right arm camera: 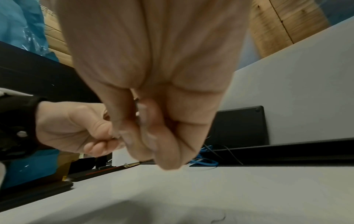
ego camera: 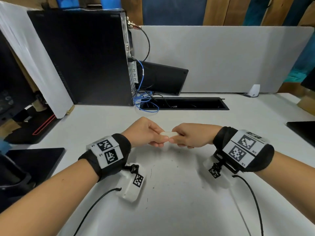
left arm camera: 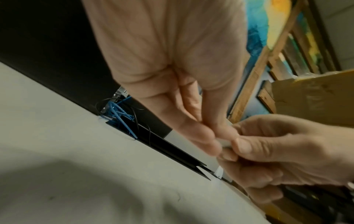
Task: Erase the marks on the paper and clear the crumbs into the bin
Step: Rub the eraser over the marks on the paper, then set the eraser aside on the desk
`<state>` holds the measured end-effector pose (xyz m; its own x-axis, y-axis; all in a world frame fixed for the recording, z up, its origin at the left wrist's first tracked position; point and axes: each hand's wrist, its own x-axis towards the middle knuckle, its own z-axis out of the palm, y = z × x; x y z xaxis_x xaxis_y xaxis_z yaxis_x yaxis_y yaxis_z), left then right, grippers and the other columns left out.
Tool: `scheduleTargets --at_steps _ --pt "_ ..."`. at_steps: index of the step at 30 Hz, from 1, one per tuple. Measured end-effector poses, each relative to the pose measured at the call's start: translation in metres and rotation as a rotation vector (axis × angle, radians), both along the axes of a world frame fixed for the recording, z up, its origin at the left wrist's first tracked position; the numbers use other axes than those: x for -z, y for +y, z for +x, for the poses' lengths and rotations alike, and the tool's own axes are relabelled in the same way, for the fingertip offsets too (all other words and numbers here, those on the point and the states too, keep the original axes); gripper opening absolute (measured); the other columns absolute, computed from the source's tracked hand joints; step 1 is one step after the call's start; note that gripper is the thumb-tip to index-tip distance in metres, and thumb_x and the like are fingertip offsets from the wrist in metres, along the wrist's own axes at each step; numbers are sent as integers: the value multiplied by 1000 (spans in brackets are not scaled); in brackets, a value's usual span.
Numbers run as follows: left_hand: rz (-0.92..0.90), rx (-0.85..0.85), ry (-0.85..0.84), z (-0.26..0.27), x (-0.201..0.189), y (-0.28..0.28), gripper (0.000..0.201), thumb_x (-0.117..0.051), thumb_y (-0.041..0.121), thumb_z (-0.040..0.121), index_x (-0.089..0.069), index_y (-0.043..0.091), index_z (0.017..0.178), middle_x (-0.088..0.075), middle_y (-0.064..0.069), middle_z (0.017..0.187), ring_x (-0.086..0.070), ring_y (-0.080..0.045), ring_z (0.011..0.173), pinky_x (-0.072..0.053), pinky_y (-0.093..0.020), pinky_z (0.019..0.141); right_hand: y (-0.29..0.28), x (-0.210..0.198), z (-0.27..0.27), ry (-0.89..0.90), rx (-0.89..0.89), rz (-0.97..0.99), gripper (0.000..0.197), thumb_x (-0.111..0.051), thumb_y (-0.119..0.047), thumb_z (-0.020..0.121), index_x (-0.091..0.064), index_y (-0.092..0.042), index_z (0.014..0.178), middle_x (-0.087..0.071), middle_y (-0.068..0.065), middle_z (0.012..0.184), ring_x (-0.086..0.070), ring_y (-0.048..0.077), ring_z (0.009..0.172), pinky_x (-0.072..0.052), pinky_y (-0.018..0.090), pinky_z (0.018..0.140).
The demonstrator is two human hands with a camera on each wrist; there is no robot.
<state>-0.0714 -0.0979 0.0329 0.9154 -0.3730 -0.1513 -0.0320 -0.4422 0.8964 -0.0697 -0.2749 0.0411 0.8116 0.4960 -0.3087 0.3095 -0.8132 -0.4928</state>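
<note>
Both hands meet above the middle of the white desk and pinch a small white eraser (ego camera: 168,134) by its two ends. My left hand (ego camera: 160,138) holds the left end, my right hand (ego camera: 176,138) the right end. In the left wrist view the left fingertips (left arm camera: 203,136) and the right thumb (left arm camera: 243,145) close on the eraser (left arm camera: 225,143). The right wrist view shows curled right fingers (right arm camera: 151,136) against the left hand (right arm camera: 76,125); the eraser is hidden there. Below the hands lie a short pencil stroke (ego camera: 151,172) and dark crumbs (ego camera: 172,160). The paper's edges are hard to tell.
A black computer tower (ego camera: 81,57) stands at the back left, with blue cables (ego camera: 143,99) running into a cable slot (ego camera: 184,103). A grey partition (ego camera: 221,57) closes the back. Black pads lie at the left (ego camera: 34,160) and right edge (ego camera: 303,132). I see no bin.
</note>
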Motion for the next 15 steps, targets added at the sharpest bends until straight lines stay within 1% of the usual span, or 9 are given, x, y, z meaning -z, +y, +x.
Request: scheduleTargets --at_steps 2,5,6,8,9,10,12,14,15 --pt "5 -48 5 8 -8 5 6 -70 3 80 -71 0 85 -67 -5 60 -60 -2 47 -51 -11 54 -6 -7 3 4 34 11 28 -43 -28 98 -50 -8 80 -50 2 70 -39 11 53 -32 8 43" --pt "53 -113 32 15 -15 21 3 -70 4 80 -72 3 82 -68 -3 59 -60 -2 47 -50 -11 55 -18 -10 7 -11 136 119 25 -44 -13 96 -50 -15 72 -51 -3 65 -43 10 54 -37 12 52" --pt "71 -111 49 14 -17 24 4 -69 4 81 -72 3 82 -68 -3 59 -59 -2 47 -49 -11 54 -19 -12 7 -14 157 176 25 -42 -5 95 -54 -15 76 -54 -2 67 -47 12 56 -41 15 56" --pt "79 -99 83 12 -18 20 9 -66 3 84 -72 -2 89 -67 -3 61 -58 -1 45 -49 -10 53 -14 -15 7 23 172 327 23 -42 4 92 -60 -10 96 -58 0 76 -56 16 66 -49 25 68" --pt "73 -98 93 11 -19 17 11 -64 2 85 -71 -4 91 -67 -3 61 -59 -1 45 -49 -10 53 -8 -17 7 57 178 404 22 -48 1 92 -59 -8 108 -60 1 82 -59 17 72 -52 28 74" --pt "62 -99 101 10 -20 13 13 -63 2 86 -70 -6 93 -67 -3 62 -60 -2 47 -50 -11 53 -3 -18 6 83 182 456 23 -55 -4 91 -59 -7 113 -61 0 86 -61 16 75 -53 29 77" --pt "38 -95 119 8 -23 8 14 -61 2 87 -69 -7 94 -68 -3 63 -63 -2 49 -51 -10 54 6 -19 5 66 182 478 23 -67 -14 84 -64 -7 105 -65 1 81 -63 13 67 -53 24 72" --pt "14 -90 137 5 -26 5 14 -60 2 88 -68 -8 94 -68 -4 64 -64 -2 50 -51 -10 54 8 -19 5 3 190 455 20 -72 -13 79 -67 -3 96 -67 6 70 -62 13 57 -51 21 65" --pt "-1 -98 146 3 -27 5 14 -60 1 88 -68 -9 95 -68 -4 64 -64 -3 50 -51 -11 55 7 -19 6 17 206 469 17 -70 -10 81 -67 0 95 -67 5 64 -63 12 54 -52 19 62"
